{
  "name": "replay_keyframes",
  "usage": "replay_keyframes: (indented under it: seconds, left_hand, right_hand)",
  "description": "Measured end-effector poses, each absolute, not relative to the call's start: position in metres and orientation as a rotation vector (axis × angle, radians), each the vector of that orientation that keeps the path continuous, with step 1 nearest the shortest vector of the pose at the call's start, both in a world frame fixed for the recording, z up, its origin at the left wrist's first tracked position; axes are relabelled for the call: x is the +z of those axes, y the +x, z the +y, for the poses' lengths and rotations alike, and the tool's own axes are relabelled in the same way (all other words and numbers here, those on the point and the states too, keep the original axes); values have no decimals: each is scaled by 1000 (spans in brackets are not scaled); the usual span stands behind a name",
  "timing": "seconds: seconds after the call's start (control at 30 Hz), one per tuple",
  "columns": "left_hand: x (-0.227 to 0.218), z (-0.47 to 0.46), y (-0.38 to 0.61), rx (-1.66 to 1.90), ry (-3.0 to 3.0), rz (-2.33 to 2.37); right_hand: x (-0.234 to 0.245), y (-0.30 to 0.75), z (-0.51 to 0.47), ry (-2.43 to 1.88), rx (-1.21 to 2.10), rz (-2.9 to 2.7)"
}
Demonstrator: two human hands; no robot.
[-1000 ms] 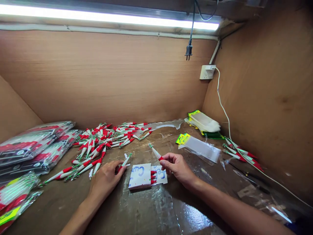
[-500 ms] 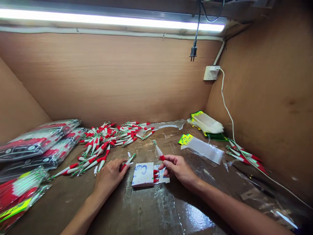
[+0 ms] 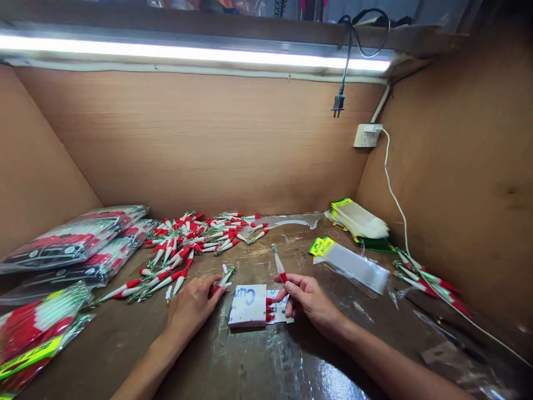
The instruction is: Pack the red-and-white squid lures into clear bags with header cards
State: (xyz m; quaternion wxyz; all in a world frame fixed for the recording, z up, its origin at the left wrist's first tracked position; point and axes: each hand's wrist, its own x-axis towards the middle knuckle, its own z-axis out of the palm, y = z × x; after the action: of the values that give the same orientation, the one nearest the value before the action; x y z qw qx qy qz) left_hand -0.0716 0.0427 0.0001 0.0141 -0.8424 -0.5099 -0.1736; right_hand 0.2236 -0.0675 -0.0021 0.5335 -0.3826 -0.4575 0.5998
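Note:
My left hand [image 3: 191, 306] rests on the brown table, fingers closed on a red-and-white lure [image 3: 221, 280] that points up and right. My right hand [image 3: 307, 297] pinches the red end of another red-and-white lure [image 3: 278, 263], held nearly upright. Between both hands lies a white card block [image 3: 249, 305] with blue writing, and red lure tips stick out of its right side. A large heap of loose red-and-white lures [image 3: 189, 244] lies behind my left hand.
Filled plastic packs [image 3: 75, 247] are stacked at the left. Empty clear bags with yellow headers [image 3: 353, 265] and a stack of them [image 3: 358, 219] lie right. More lures [image 3: 427, 280] sit by the right wall, under a socket [image 3: 365, 135] and white cable.
The right hand has tilted its lure more upright and drawn it closer to the card block. The camera has tipped upward a little. The left hand has kept still.

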Motion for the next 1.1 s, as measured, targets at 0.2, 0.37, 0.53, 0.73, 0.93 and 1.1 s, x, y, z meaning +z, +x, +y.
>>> replay_keyframes:
  seconds: [0.2,0.37,0.53,0.73,0.93,1.1]
  left_hand:
    - [-1,42,-72,-684,-2601,-1500]
    - [12,31,-61,-859,-2719,-1312]
    - [19,22,-54,-854,-2900,-1134]
    - [15,17,-56,-533,-3124,-986]
    - [3,20,-60,-427,-3158,-970]
    - [4,20,-60,-444,-3161,-949]
  right_hand:
    - [-4,223,-67,-887,1454,-1059]
    - [1,224,-67,-924,1455,-1043]
    - [1,225,-67,-944,1428,-1018]
    - [-2,226,-66,-1014,1347,-995]
    - [2,228,-67,-1144,1151,-1056]
    - [4,226,-69,-1171,1050,-1135]
